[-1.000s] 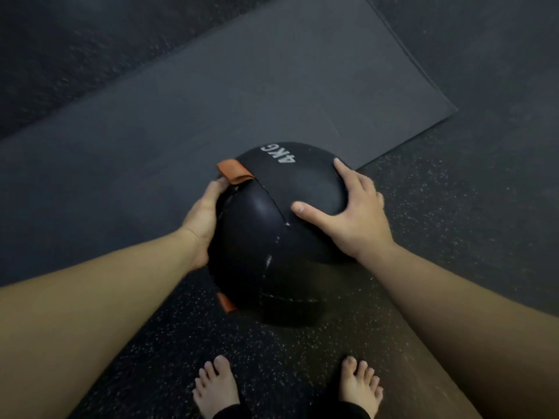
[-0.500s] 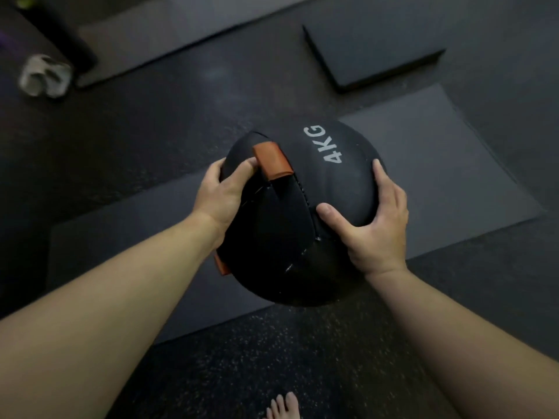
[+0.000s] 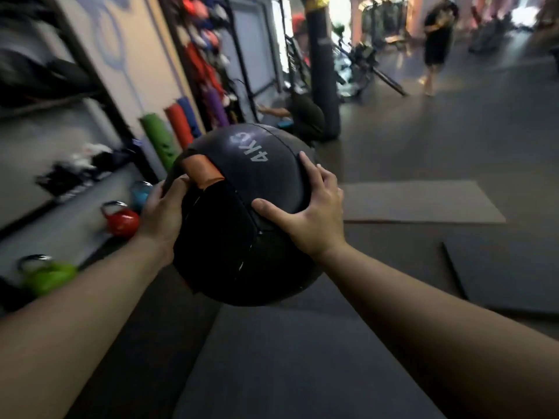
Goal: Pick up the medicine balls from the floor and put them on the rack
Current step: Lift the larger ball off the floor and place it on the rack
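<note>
A black medicine ball marked 4KG, with an orange tab near its top, is held up in the air in front of me. My left hand grips its left side just below the tab. My right hand clasps its right side, fingers spread over the top. A dark rack with slanted shelves stands at the left; a dark round shape rests on its upper shelf, too blurred to identify.
Red, green and blue kettlebells sit on the rack's bottom shelf. Coloured foam rollers lean on the wall. Grey mats lie on the floor. A black punching bag hangs ahead; a person stands far right.
The ball has come up from the floor to chest height in both hands. My view has swung up from the floor mats to the rack and the gym.
</note>
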{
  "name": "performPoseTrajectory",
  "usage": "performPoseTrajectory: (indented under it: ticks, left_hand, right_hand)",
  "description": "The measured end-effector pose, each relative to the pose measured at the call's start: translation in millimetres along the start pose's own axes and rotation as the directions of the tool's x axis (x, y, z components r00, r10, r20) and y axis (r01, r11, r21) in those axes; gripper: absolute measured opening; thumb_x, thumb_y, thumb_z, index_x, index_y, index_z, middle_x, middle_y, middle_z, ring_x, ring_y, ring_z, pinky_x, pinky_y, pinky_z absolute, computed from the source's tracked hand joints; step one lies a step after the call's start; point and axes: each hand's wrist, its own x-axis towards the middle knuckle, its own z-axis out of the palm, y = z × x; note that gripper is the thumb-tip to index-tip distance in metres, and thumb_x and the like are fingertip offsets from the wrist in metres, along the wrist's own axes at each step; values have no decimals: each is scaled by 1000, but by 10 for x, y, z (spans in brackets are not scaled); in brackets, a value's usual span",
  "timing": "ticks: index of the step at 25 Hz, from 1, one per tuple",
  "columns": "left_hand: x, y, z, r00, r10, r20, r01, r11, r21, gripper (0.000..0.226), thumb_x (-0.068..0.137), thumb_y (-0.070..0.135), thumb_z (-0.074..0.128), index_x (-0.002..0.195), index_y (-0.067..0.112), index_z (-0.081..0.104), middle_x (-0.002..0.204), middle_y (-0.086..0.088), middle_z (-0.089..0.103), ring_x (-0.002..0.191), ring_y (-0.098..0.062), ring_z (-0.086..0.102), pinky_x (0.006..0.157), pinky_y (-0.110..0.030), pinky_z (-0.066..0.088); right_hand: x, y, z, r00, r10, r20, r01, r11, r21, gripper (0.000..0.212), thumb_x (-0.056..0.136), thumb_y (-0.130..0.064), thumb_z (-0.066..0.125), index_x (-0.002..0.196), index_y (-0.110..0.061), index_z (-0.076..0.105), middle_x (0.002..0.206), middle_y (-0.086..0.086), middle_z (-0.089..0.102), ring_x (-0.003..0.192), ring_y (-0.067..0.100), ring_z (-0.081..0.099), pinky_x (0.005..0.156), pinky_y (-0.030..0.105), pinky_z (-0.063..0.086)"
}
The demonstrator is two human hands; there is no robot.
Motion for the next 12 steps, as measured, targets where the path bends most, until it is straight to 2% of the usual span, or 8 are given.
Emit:
performPoseTrajectory:
  ticks: [1,3,6,7,10,12]
  left_hand:
    - [68,459,-406,997,36,-68,-36,999,5,34,98,39,65,115,12,74,104,-2,83,103,-21,73,89,-30,60]
    - [135,1239,-1067,976,121,-180,-113,992,55,52,90,49,67,128,13,73,118,-9,80,113,-27,73,99,-40,59]
    - [128,2344,-2281,882,284,-376,-252,959,131,35,99,43,67,125,21,74,104,6,80,105,-15,75,77,-25,58]
    - [82,2665,-2645,851,321,-415,-279,947,160,38,98,43,69,129,21,74,108,4,80,107,-17,75,76,-24,58]
    - [-56,3441,-3467,775,396,-493,-321,918,233,69,72,59,77,132,24,73,116,-1,81,105,-18,77,86,-33,61]
    - [-135,3754,-3942,715,422,-557,-301,905,299,84,59,68,77,134,29,70,116,2,79,102,-16,77,81,-33,60]
  right_hand:
    - [173,-522,231,997,-67,28,66,997,40,122,47,-101,62,155,-55,30,158,-1,35,147,26,29,119,56,33]
    - [433,-1378,639,981,-190,37,184,975,121,122,46,-104,58,154,-56,30,156,-2,37,146,27,31,119,54,33]
    - [660,-2735,1426,928,-370,53,338,891,305,118,50,-103,60,153,-51,37,149,1,43,142,30,41,116,56,37]
    - [682,-3153,1685,908,-417,53,373,857,356,117,52,-103,60,153,-48,39,147,4,45,141,32,43,115,56,38]
    - [685,-4129,2373,866,-498,32,419,760,497,117,53,-102,60,154,-48,37,146,6,46,140,34,44,116,53,38]
    - [645,-4602,2811,849,-522,81,380,710,592,120,50,-103,59,155,-51,32,151,5,42,144,33,40,118,52,35]
